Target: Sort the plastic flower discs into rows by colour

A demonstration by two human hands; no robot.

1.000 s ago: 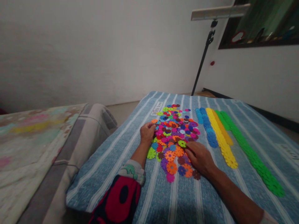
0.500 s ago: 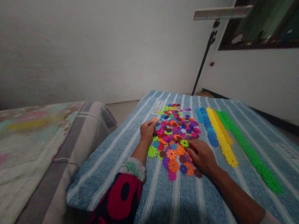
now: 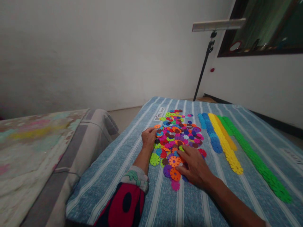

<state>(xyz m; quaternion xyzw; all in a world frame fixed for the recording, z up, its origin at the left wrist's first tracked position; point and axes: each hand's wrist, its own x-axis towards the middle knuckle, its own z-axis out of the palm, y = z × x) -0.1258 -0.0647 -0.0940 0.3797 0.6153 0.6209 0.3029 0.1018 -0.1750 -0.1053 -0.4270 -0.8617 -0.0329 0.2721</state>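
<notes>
Blue striped cloth (image 3: 163, 205) lay beneath the work. Over the near part of a colourful pile of notched discs (image 3: 175, 137), the right hand (image 3: 195, 165) held its thumb and fingers apart. Farther off, the left hand (image 3: 148, 138) bent its fingers at the pile's left edge; whether they pinched a disc, I couldn't tell. A yellow row (image 3: 226, 143) lay rightward. Behind rose a black stand (image 3: 203, 72).
</notes>
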